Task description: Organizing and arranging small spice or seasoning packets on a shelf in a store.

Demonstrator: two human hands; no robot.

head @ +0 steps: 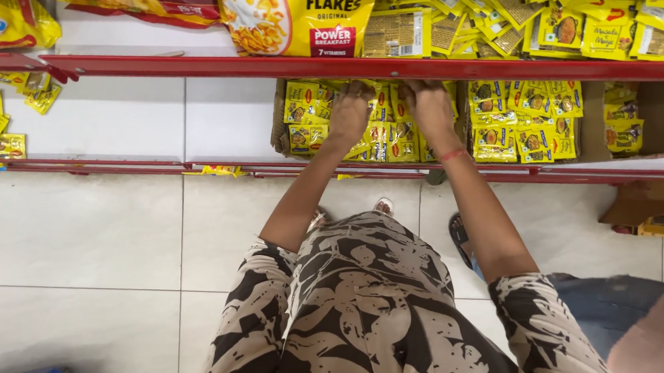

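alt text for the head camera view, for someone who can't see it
Seen from above, a person's left hand and right hand reach into a cardboard box of small yellow packets on a low red-edged shelf. Larger yellow cereal bags lie on the shelf above. The person wears a brown-and-cream patterned garment and stands on a white tiled floor.

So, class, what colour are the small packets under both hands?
Yellow small packets, with red and green markings; the head view shows them.
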